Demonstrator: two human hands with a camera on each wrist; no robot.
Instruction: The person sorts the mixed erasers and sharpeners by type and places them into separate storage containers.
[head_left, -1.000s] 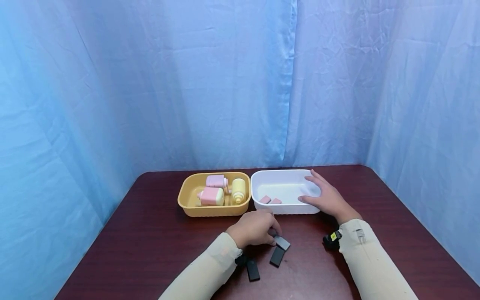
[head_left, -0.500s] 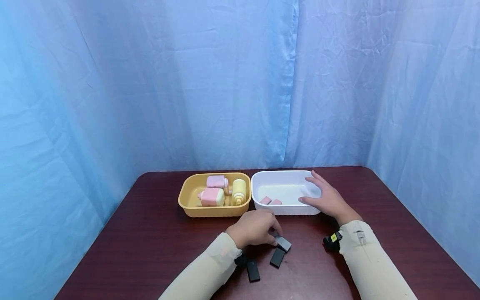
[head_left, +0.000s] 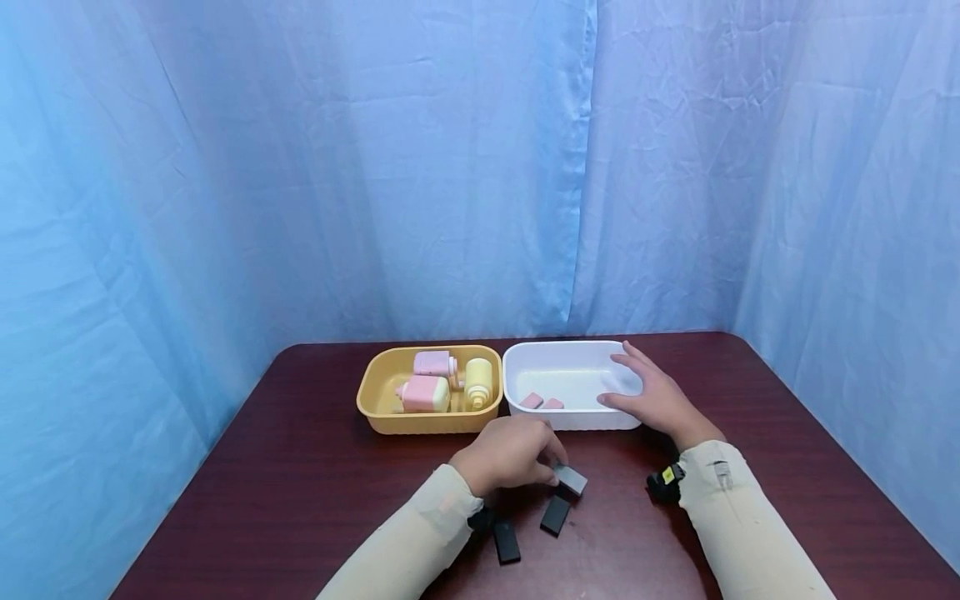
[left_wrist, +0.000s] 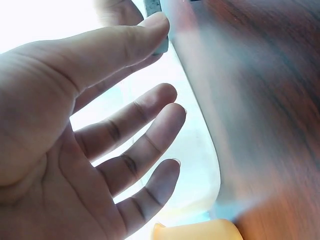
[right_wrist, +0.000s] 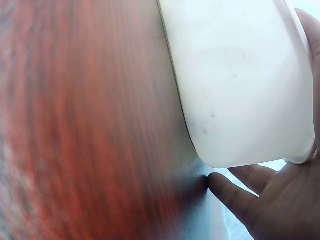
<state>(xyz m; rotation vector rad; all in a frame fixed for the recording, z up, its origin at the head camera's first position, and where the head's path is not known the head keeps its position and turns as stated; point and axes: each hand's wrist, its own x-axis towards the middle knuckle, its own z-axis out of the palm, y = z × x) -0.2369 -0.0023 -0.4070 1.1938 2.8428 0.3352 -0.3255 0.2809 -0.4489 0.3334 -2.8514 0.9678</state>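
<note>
Head view. Two trays stand side by side on the dark red-brown bench (head_left: pixel 300 467), ends touching or nearly so. Yellow tray (head_left: pixel 420 425): three bottles, all on their sides. Pink-and-cream bottle (head_left: pixel 425 394) at the front, neck to the left of frame; lilac bottle (head_left: pixel 432 362) behind it, neck to the right; pale yellow bottle (head_left: pixel 478 379) at the right end, neck toward the wearer. White tray (head_left: pixel 573 420): two small pink blocks, one (head_left: pixel 531 400) and another (head_left: pixel 552 403), close together in the near left corner. Left hand (head_left: pixel 510 454) in front of the trays, thumb and forefinger pinched on a grey block (head_left: pixel 573 480), which sits outside both trays, just behind a black block (head_left: pixel 555 515). Cannot tell whether the grey block touches the bench. Second black block (head_left: pixel 506 542) lies near the left wrist. Right hand (head_left: pixel 660 404) at the right end of the white tray, fingers apart, thumb over the near rim.

Left wrist view. Grey block clamped between thumb and forefinger; remaining three fingers apart, slightly bent, holding nothing. White tray behind, washed out by glare; part of the yellow tray at the lower edge.

Right wrist view. Outer wall of the white tray, faintly specked; right hand against its end, fingers spread around the corner.
</note>
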